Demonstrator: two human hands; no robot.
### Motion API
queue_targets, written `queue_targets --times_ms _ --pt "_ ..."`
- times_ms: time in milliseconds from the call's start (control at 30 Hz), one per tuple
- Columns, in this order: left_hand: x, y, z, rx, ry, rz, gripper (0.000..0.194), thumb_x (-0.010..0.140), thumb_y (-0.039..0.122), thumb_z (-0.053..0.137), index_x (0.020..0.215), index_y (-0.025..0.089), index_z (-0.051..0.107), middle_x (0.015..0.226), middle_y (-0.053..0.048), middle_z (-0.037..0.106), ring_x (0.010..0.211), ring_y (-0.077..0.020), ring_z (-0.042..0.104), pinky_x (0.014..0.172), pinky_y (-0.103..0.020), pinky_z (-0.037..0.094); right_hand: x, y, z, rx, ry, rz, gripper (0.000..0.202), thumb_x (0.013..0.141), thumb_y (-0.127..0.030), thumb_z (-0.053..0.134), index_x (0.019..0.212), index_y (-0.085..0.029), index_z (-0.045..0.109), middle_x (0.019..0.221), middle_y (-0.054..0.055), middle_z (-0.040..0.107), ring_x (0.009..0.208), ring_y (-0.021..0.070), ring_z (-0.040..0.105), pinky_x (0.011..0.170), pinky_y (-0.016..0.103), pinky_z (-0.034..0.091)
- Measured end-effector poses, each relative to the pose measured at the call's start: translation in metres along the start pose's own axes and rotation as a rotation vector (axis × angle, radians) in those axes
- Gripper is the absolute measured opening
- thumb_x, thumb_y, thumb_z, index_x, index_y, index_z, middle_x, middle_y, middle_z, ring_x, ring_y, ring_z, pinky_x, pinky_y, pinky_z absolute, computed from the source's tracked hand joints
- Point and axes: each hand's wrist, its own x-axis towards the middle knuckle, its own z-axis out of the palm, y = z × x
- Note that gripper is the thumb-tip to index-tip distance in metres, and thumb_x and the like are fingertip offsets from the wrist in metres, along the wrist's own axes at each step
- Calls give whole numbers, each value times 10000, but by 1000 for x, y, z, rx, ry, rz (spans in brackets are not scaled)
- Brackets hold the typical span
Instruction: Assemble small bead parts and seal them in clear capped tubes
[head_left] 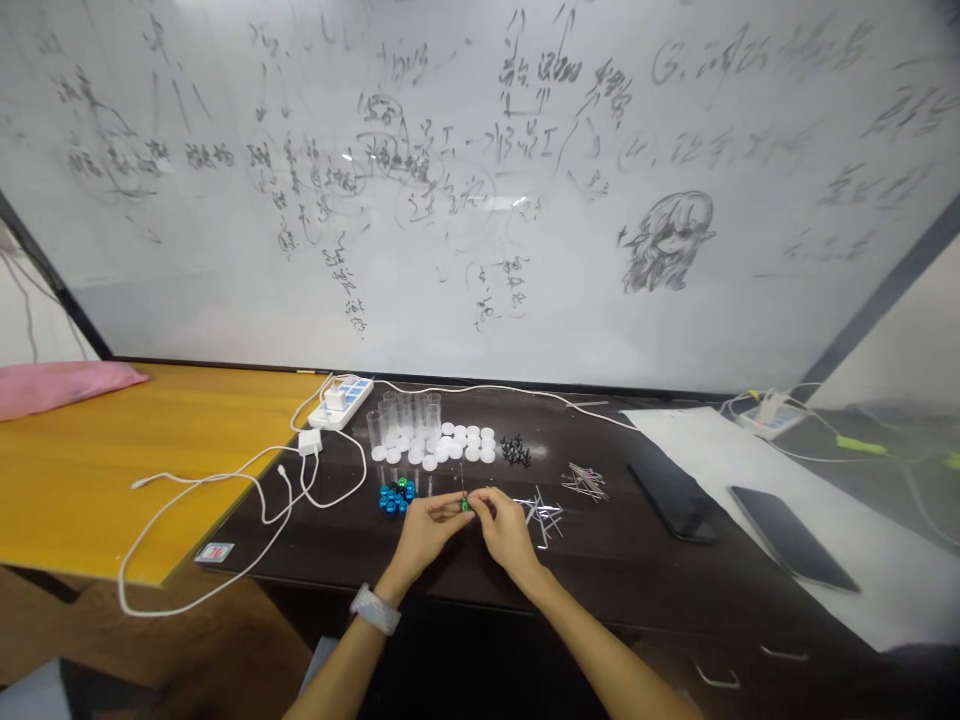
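Observation:
My left hand (429, 530) pinches a small shiny green ball (464, 505) between thumb and fingers. My right hand (504, 528) meets it at the fingertips, its thumb and forefinger closed at the ball's upper right side. A thin upright pin-like piece shows just above the ball; what exactly the right fingertips hold is too small to tell. Left of my hands lies a cluster of blue balls (396, 499), with a green one among them. Just right of my right hand is a loose pile of thin silvery rods (543, 515).
Behind my hands stand several clear tubes (405, 415), with white round caps (472, 440) and small black pieces (516, 450) beside them. Thin pins (585, 481) lie farther right. Two phones (671, 500), a power strip (341, 402), white cables (225, 478) and a whiteboard (450, 250) surround the dark table.

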Motion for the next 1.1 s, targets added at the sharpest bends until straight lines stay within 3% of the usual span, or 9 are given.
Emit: queue_targets --times_ms 267,467,833,1100 --pt "-2 -2 1 76 2 55 446 714 329 823 1112 140 754 1029 -108 784 963 -324 744 909 -459 591 -2 2 0 -111 -18 -40 219 983 -248 493 881 -223 685 871 46 704 840 225 662 766 314 468" --pt "-4 0 3 100 -15 83 416 726 336 811 1102 163 762 1038 -88 782 962 -332 742 916 -474 586 -1 5 0 -63 -19 6 220 968 -274 523 846 -214 696 852 43 722 814 223 667 762 318 475" --pt "-2 2 0 -86 -33 -47 504 656 351 875 1096 133 762 994 -133 791 932 -302 744 909 -428 567 2 -7 -4 -30 -31 -5 249 969 -298 517 888 -228 742 882 52 748 839 233 678 789 329 487" --pt "-4 8 -2 -186 -49 -89 508 640 332 891 1095 149 761 1038 -134 783 1009 -299 726 969 -418 533 3 -9 0 71 11 106 258 934 -369 567 884 -205 760 858 56 771 783 226 703 751 327 522"
